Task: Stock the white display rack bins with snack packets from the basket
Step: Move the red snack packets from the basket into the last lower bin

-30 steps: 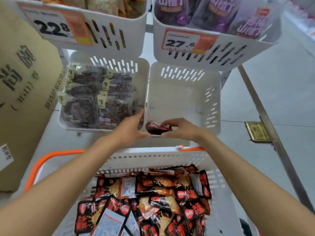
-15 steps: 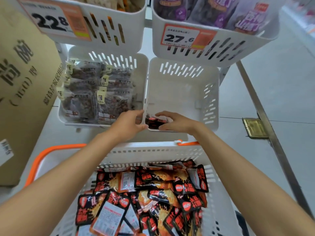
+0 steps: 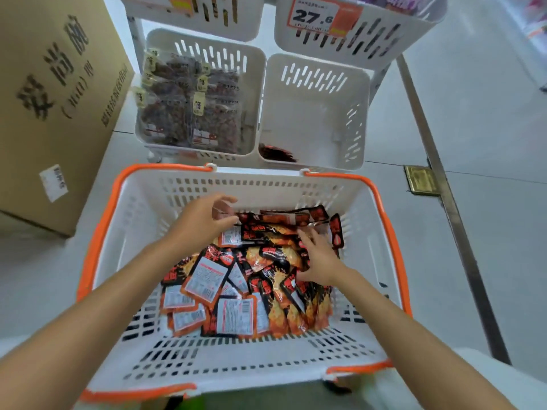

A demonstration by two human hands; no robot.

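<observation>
A white basket with an orange rim (image 3: 97, 232) sits in front of me, holding a heap of red, black and orange snack packets (image 3: 245, 279). My left hand (image 3: 204, 217) hovers over the far edge of the heap, fingers loosely spread and holding nothing. My right hand (image 3: 319, 255) lies flat on the packets at the right, fingers straight. Beyond the basket, the lower right rack bin (image 3: 316, 122) holds one dark red packet (image 3: 275, 152) at its front left corner.
The lower left bin (image 3: 195, 110) is filled with clear bags of dark snacks. Two upper bins (image 3: 355, 34) overhang the lower ones, one with a 27.6 price tag. A large cardboard box (image 3: 50, 99) stands at the left. A metal floor strip (image 3: 438, 173) runs on the right.
Both hands let go of the dark red packet in the lower right bin and drew back into the basket, onto the packet heap. The view tilted down.
</observation>
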